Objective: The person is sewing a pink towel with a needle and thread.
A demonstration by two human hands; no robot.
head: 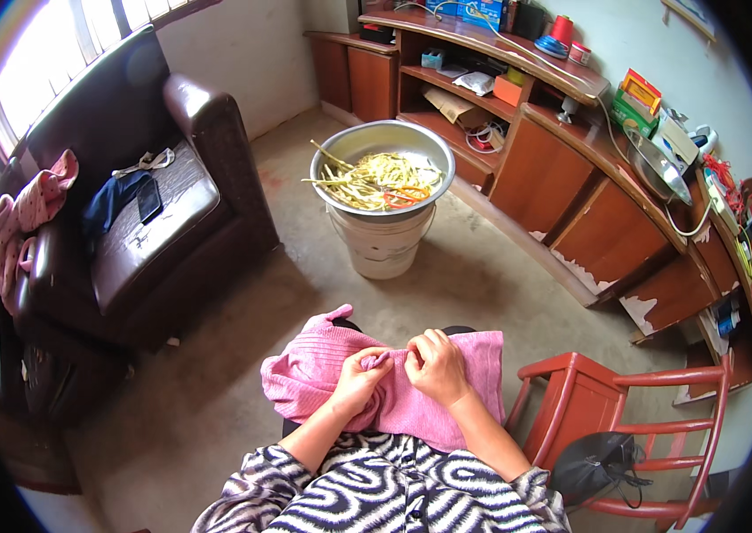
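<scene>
A pink ribbed knit garment [309, 360] lies across my lap. My left hand [361, 378] pinches a small gathered bit of the cloth between thumb and fingers. Just to its right, my right hand [437, 365] has its fingers curled at the same garment, close to the pinched part. What lies between the right fingertips is too small to tell. The fabric spreads flat under and beyond the right hand, and is bunched at the left.
Ahead, a metal basin [319, 153] of stringy greenish plant pieces rests on a white bucket [383, 246]. A dark leather armchair [229, 166] is at left, a red wooden chair [566, 400] with a black bag [593, 460] at right. Wooden cabinets [543, 180] line the wall.
</scene>
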